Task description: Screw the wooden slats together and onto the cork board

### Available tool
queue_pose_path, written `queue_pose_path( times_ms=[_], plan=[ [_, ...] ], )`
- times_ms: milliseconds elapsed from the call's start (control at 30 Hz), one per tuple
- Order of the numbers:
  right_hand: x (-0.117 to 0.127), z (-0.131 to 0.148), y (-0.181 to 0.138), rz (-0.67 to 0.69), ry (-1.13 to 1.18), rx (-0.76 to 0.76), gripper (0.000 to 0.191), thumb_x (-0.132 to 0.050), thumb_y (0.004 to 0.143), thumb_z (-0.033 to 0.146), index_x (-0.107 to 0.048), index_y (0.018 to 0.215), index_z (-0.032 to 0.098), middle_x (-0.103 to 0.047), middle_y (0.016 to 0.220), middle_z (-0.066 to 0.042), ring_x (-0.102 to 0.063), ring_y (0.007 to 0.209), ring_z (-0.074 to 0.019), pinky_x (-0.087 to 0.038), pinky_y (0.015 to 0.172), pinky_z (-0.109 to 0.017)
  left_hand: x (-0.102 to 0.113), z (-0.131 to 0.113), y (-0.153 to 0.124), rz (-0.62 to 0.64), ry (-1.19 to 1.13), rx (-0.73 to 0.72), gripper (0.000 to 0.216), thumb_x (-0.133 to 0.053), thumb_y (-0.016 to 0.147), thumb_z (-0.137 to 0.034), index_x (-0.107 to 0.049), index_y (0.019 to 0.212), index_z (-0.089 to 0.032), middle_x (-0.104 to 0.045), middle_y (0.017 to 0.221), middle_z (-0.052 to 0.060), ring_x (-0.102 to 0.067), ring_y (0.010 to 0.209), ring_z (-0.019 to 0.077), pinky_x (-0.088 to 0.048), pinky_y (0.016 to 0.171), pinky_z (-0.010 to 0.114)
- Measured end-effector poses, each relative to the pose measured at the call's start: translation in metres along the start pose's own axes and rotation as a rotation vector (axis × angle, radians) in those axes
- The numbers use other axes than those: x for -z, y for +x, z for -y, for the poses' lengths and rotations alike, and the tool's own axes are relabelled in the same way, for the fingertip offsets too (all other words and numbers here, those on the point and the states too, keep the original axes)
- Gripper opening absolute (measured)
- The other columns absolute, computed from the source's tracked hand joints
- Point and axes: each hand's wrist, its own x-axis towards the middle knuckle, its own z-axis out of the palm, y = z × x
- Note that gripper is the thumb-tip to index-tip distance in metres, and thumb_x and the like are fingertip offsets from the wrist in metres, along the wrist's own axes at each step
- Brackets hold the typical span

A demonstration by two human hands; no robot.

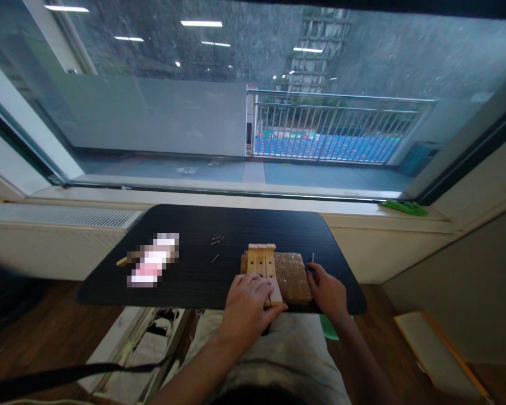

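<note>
Gripping pale, dark-holed wooden strips (260,256) in the left hand (248,301), a silvery nail (312,257) in the right hand (329,291).

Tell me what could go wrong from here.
The slim metal fastener in the right hand could slip from its grip. The brown block lies close to the near edge of the black table, so a push toward the person might tip it off. The wooden piece on it might shift if the left hand eases.
</note>
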Motion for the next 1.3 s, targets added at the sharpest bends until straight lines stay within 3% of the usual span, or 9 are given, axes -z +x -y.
queue_pose_path(
  times_ms=[767,900,1000,1100,1200,1300],
  plan=[
    [-0.001,0.001,0.000,-0.032,0.029,0.016,0.030,-0.044,0.093,0.034,-0.065,0.114,0.024,-0.071,0.076,-0.002,-0.066,0.070,-0.0174,-0.032,0.055,-0.025,0.009,0.003,0.001,0.017,0.087,-0.038,0.030,-0.074,0.073,-0.047,-0.064,0.080,-0.019,-0.069,0.087,0.005,-0.058,0.085,0.0231,-0.042,0.075,0.038],
    [0.000,0.003,-0.001,-0.028,0.028,0.013,0.030,-0.045,0.093,0.033,-0.065,0.114,0.024,-0.071,0.075,-0.002,-0.066,0.069,-0.0173,-0.032,0.055,-0.025,0.018,0.005,0.001,-0.050,0.006,-0.027,0.037,-0.071,0.073,-0.047,-0.064,0.095,-0.019,-0.068,0.093,0.006,-0.058,0.090,0.0245,-0.044,0.080,0.040],
    [0.001,0.004,-0.002,-0.024,0.018,0.001,0.031,-0.045,0.093,0.033,-0.065,0.114,0.024,-0.072,0.077,-0.003,-0.066,0.069,-0.0172,-0.033,0.055,-0.025,0.026,0.015,0.007,-0.149,-0.049,0.054,0.025,-0.058,0.081,-0.033,-0.062,0.102,-0.019,-0.068,0.097,0.007,-0.060,0.093,0.0227,-0.046,0.083,0.039],
    [0.000,0.003,-0.001,-0.027,0.023,-0.005,0.032,-0.046,0.092,0.033,-0.066,0.115,0.026,-0.073,0.076,-0.002,-0.067,0.070,-0.0176,-0.035,0.056,-0.025,0.027,0.036,0.016,-0.205,-0.120,0.240,0.023,-0.053,0.084,-0.031,-0.061,0.103,-0.020,-0.068,0.096,0.005,-0.062,0.089,0.0197,-0.048,0.083,0.035],
    [0.001,-0.004,0.002,0.001,0.052,0.002,0.032,-0.047,0.090,0.035,-0.069,0.113,0.030,-0.074,0.080,-0.001,-0.068,0.074,-0.0188,-0.039,0.059,-0.026,0.020,0.058,0.019,-0.131,-0.173,0.431,0.023,-0.050,0.087,-0.034,-0.063,0.100,-0.019,-0.069,0.085,0.004,-0.064,0.076,0.0181,-0.050,0.072,0.031],
    [0.003,-0.010,0.005,0.049,0.100,0.017,0.031,-0.047,0.090,0.033,-0.071,0.110,0.032,-0.075,0.089,-0.001,-0.069,0.079,-0.0193,-0.042,0.065,-0.026,0.009,0.070,0.013,-0.079,-0.189,0.449,0.023,-0.048,0.088,-0.034,-0.066,0.091,-0.019,-0.071,0.087,0.005,-0.066,0.081,0.0191,-0.051,0.076,0.032]
  ],
)
